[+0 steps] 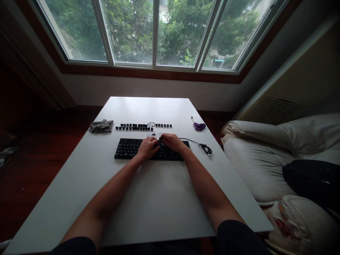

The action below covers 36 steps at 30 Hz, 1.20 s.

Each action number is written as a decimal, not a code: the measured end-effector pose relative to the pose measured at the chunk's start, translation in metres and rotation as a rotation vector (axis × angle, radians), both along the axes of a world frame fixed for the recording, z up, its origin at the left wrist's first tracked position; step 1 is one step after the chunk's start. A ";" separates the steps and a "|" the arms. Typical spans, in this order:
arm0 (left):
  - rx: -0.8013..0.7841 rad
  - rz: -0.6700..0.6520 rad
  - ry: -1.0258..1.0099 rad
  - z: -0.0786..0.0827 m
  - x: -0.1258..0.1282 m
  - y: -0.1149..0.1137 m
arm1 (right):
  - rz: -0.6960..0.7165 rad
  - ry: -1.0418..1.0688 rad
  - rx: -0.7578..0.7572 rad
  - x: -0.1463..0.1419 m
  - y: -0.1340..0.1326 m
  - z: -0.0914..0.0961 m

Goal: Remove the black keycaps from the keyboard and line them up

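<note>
A black keyboard (127, 148) lies across the middle of a white table (148, 198). My left hand (147, 148) rests on the keyboard's centre with its fingers curled down at the top row. My right hand (172, 141) sits just right of it, fingers bent over the keys and pinched at something small I cannot make out. Behind the keyboard runs a row of loose black keycaps (134, 126), with a wire keycap puller (151, 124) among them. Small metal bits lie between the row and my fingers.
A crumpled grey cloth (101, 126) lies at the left of the keycaps. A purple object (199, 125) sits at the right, near the keyboard's black cable and plug (206, 148). White bedding (265, 156) lies right of the table; windows stand behind.
</note>
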<state>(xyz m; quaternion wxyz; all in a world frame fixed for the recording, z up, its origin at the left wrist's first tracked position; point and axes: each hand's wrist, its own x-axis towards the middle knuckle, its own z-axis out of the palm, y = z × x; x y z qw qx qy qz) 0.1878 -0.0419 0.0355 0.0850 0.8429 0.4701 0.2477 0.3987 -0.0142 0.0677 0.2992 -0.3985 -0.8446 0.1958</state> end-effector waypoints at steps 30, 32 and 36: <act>-0.007 0.023 -0.007 0.002 -0.001 -0.003 | -0.255 0.632 -0.247 0.011 0.009 -0.028; -0.011 0.029 -0.007 0.002 -0.001 -0.003 | -0.284 0.619 -0.212 0.007 0.008 -0.031; -0.027 0.044 -0.020 0.002 -0.001 -0.003 | -0.394 0.640 -0.123 0.003 0.010 -0.038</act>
